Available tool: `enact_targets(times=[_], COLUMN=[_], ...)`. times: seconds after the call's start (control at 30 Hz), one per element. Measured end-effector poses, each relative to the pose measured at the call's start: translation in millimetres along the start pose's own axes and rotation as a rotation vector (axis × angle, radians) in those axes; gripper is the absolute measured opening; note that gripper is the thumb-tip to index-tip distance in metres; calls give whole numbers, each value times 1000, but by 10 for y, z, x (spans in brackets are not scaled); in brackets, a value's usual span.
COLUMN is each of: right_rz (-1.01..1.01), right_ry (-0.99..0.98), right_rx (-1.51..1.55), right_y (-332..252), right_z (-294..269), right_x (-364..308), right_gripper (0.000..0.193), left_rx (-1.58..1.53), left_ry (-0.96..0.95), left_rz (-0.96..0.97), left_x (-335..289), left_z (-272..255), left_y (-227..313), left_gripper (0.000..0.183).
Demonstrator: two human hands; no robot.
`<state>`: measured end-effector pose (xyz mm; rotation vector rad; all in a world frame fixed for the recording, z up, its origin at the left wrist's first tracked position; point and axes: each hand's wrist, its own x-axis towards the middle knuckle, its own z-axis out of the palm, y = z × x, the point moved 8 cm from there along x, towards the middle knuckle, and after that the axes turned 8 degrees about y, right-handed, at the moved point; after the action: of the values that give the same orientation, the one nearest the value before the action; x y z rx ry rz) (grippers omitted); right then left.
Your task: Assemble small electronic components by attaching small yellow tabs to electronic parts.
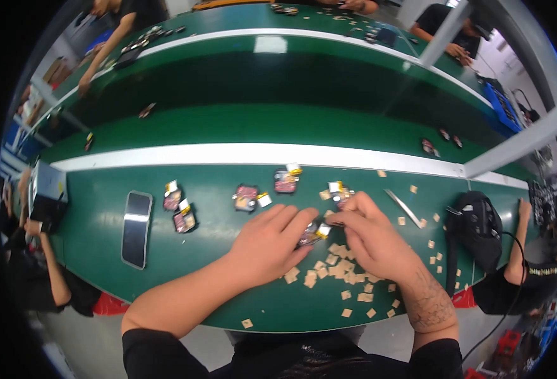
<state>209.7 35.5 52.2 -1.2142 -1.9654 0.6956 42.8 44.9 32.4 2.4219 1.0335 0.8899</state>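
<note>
Stretching across the whole view is the long green workbench (228, 265) with its white edge strip, and a second green bench runs parallel beyond it, where other people's hands work. On my bench, well to the left, lies a dark flat phone (136, 228), screen up. To the right sits a black bag (477, 228) with a cable trailing off it. My left hand (267, 243) comes in from the lower left, fingers curled and pinching a small dark flat component with a yellow tab (314, 232). My right hand (370, 235) meets it from the right, fingertips clenched on the same piece, so it sits between both hands just above the bench top. A slim silver pair of tweezers (403, 207) lies just beside my right hand. 5 more dark components with tabs (247, 198) rest in a loose row behind my hands. Small tan paper squares (338, 268) are scattered under and around my right wrist.
</note>
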Motion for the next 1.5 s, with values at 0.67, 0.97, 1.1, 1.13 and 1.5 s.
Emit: enact_targets(times=[0.67,0.97,1.1,1.13,1.5], right_rz=[-15,135,168,154,152], right_ry=[-74,-53,-48,-54,-140], right_rx=[-368,246,121,64,40], right_y=[-86,243,277,269,231], right_z=[291,217,150,166,228], right_x=[-49,57,37,21,-9], right_gripper=[20,12,17,20,22], left_rx=[-44,-63,-53,-48,-101], left_ry=[27,1,-17,-33,-20], left_rz=[41,-55,-56,-55,36], left_x=[-53,-59,-14,-17,-20], left_z=[-11,-35,-10,-11,24], left_y=[-25,-62,-47,-30,-15], left_gripper=[57,60,61,59,58])
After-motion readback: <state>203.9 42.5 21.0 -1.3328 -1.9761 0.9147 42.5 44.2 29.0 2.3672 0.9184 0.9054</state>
